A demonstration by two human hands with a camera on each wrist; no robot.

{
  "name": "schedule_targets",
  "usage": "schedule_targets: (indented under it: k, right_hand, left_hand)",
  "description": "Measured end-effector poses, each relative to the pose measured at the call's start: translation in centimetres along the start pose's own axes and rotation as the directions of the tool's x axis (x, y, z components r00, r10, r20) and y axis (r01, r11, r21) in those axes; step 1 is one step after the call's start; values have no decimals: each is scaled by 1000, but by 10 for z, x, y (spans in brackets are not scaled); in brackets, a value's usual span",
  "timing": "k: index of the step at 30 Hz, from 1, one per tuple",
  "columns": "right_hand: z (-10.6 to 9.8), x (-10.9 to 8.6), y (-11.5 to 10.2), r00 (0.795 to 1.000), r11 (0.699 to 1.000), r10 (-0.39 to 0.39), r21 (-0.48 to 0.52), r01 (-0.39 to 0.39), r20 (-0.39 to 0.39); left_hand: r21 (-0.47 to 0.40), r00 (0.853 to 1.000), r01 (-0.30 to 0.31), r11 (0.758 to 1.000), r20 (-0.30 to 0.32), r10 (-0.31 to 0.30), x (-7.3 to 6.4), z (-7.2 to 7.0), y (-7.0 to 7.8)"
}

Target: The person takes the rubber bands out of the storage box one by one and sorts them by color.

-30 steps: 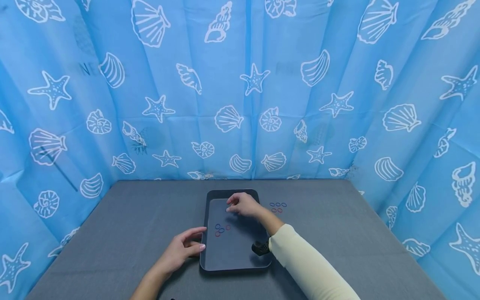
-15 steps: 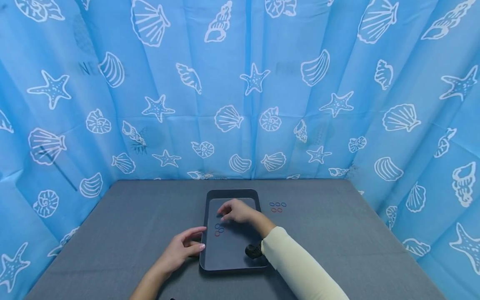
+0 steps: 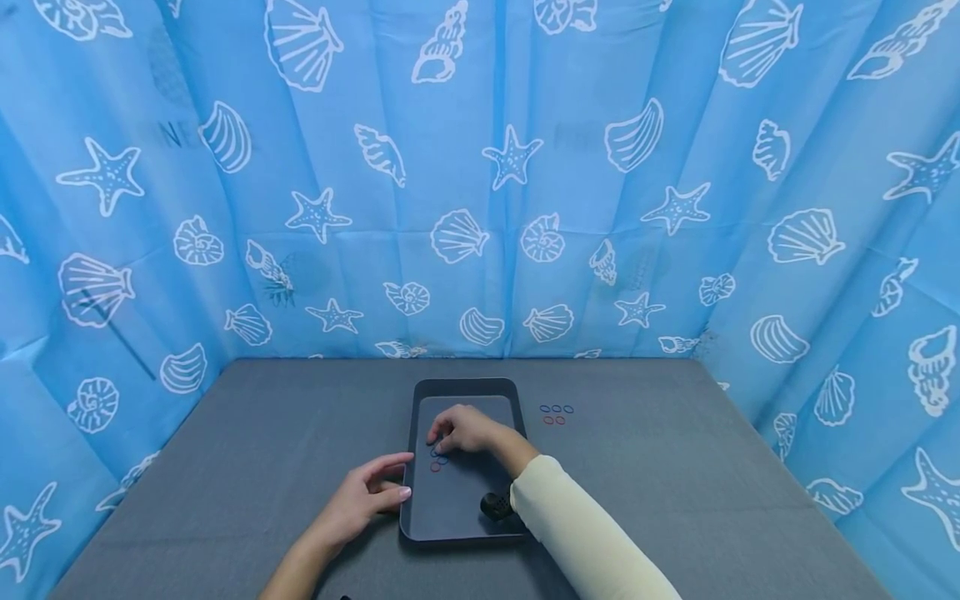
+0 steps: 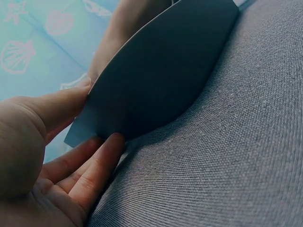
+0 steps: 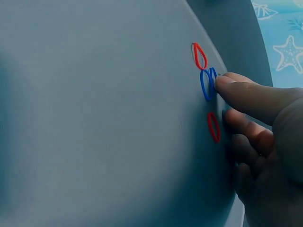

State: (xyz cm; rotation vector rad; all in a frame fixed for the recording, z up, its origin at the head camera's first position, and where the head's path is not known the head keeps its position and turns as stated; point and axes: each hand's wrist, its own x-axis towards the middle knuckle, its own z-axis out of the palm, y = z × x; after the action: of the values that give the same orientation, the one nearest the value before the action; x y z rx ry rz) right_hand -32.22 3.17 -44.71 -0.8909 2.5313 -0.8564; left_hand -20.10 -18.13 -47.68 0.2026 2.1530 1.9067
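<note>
Small red and blue rubber bands lie on the floor of a dark grey tray. In the right wrist view, a red band, a blue band with another blue one partly behind it, and a lower red band form a loose row. My right hand is lowered over them, thumb beside the blue bands and index finger apart from it; no band shows between them. Outside the tray's left side, my left hand touches the rim and outer wall with thumb and fingertips.
More rubber bands lie on the grey tablecloth right of the tray: blue bands in a row above red bands. A blue curtain with white seashells hangs behind the table. A black device sits at my right wrist.
Inside the tray, my right hand has moved left and toward me, down to the bands, and now partly covers them. My left hand has stayed at the tray's left side.
</note>
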Motion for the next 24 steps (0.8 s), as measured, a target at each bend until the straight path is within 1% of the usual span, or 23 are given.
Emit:
schedule_targets:
  k: [6,16,19,24]
  right_hand:
    - [2,1,-2,1000,999,17,-46,-17,7]
    - [2,-1,-3,999,997,27,-78,-25,21]
    - [2,-2,-3,999,997,39,-68,-37,20]
    - [0,-4,-3,998,998,55,-20,-55,-5]
  left_hand:
    - [6,1000,2,1000,-5,-2,0,0,0]
    - [3,1000,8,1000,-5,-8,1,0,0]
    - [8,1000,7,1000,-4,-7,1,0,0]
    - [8,1000,11,1000,-4,-11,0,0,0]
